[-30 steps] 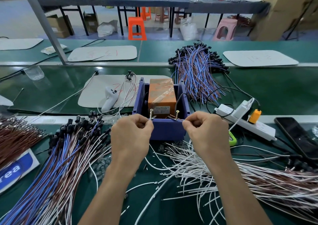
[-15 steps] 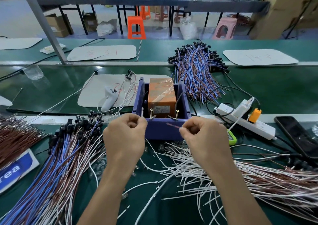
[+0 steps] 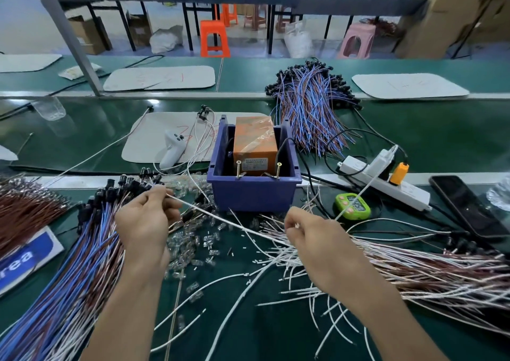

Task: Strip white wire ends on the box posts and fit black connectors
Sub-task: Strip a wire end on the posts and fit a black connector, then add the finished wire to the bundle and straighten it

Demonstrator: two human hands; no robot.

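The white wire (image 3: 226, 220) is pinched straight between left hand (image 3: 146, 222) and right hand (image 3: 311, 236), over the desk (image 3: 262, 330) just near of the blue box (image 3: 251, 195), likely to present an end to its posts (image 3: 238, 168).

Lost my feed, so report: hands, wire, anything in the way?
Left hand, right hand both pinch white wire. Held before blue box, off brass posts. Loose wires underneath.

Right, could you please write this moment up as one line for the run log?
left hand: pinches white wire | right hand: holds it farther along | blue box posts: untouched
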